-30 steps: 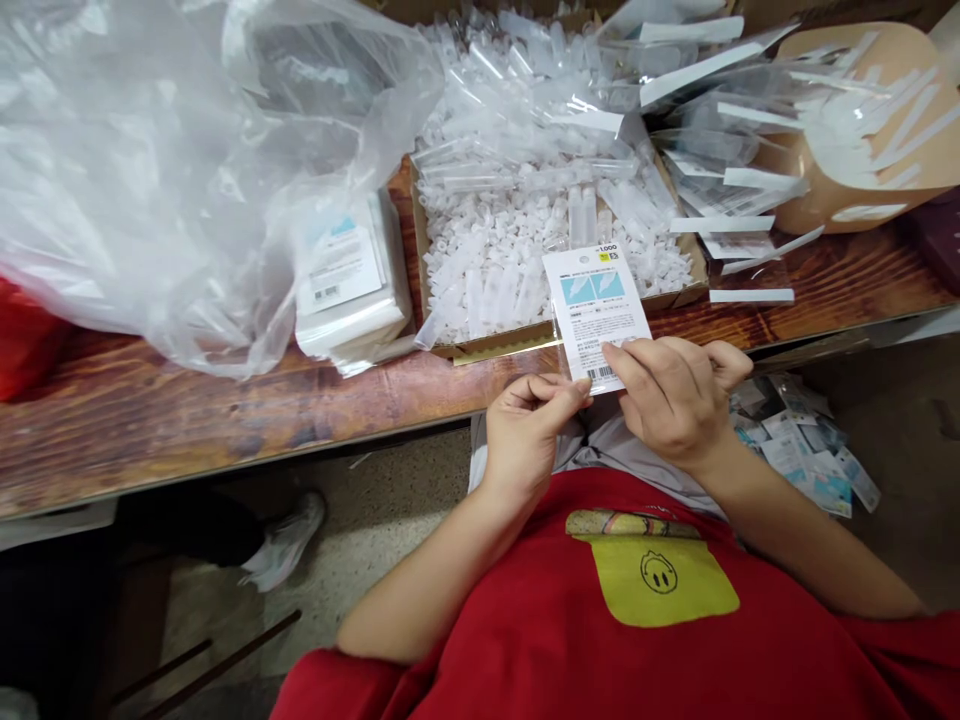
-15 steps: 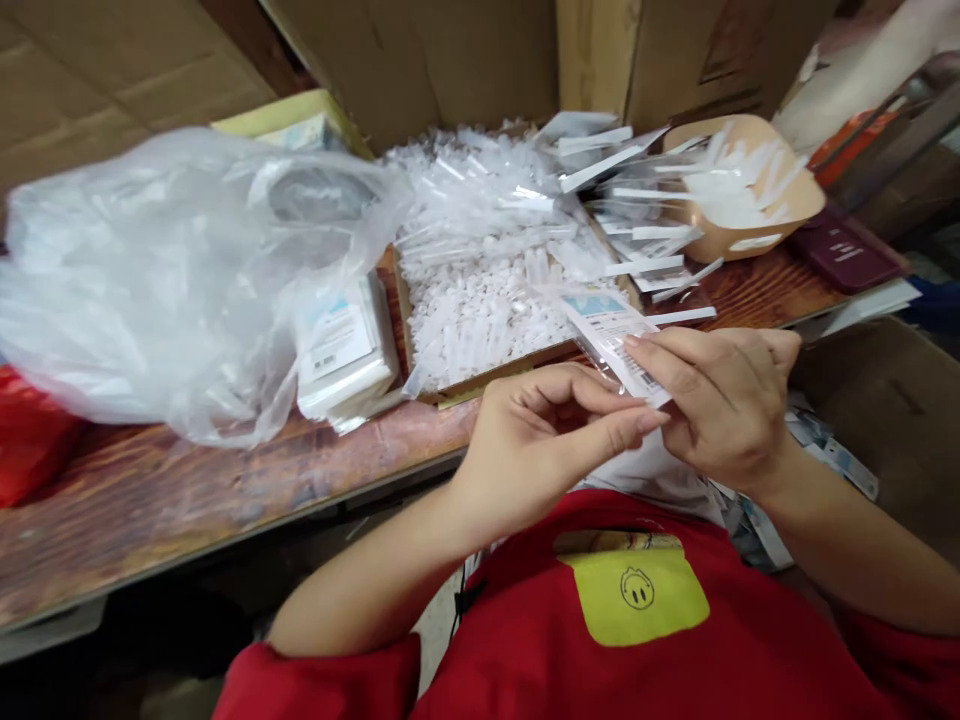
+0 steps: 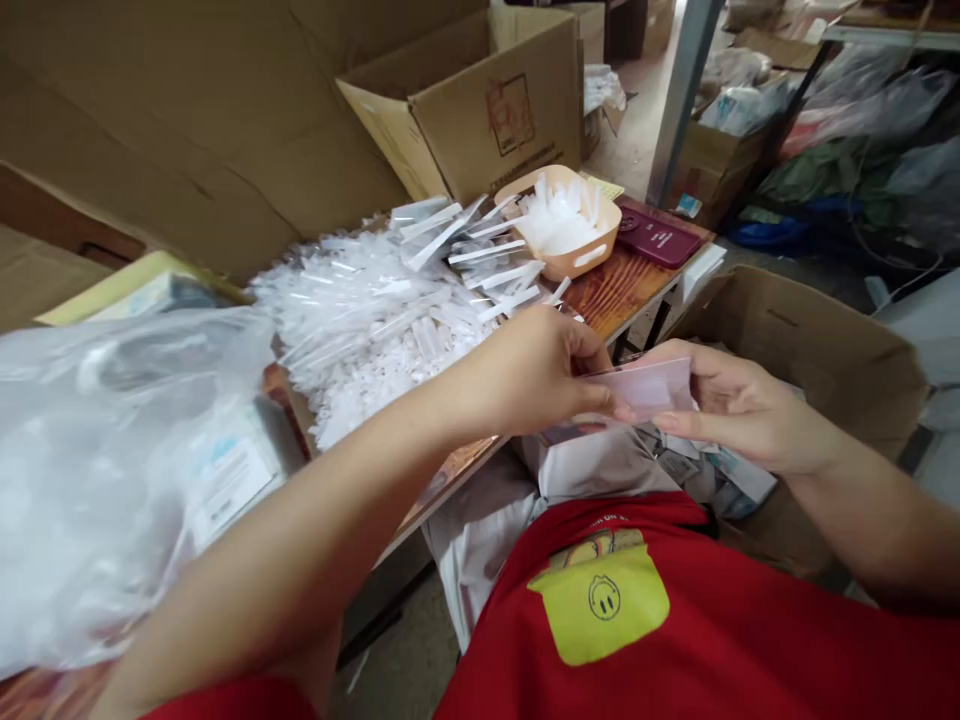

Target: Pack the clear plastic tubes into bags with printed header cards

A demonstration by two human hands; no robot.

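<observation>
Between both hands is a small clear plastic packet with a pale card in it (image 3: 651,388), held above my lap. My left hand (image 3: 546,368) pinches its left end between thumb and fingers. My right hand (image 3: 739,408) grips the opposite end, with the thumb in front and the fingers behind. The packet's pale, plain side faces me. Below and behind my right hand, several finished-looking packets (image 3: 742,478) lie in an open cardboard box (image 3: 847,345).
On the wooden table (image 3: 616,290) lie a heap of small white plastic pieces (image 3: 360,300), flat clear bags with white strips (image 3: 480,250), a peach basket (image 3: 577,262) of white pieces and a maroon case (image 3: 660,238). A big plastic bag (image 3: 97,460) and stacked cards (image 3: 240,470) are left.
My view has swung right. Both hands have carried the packet right, off the table edge towards the cardboard box, and its printed side no longer faces me.
</observation>
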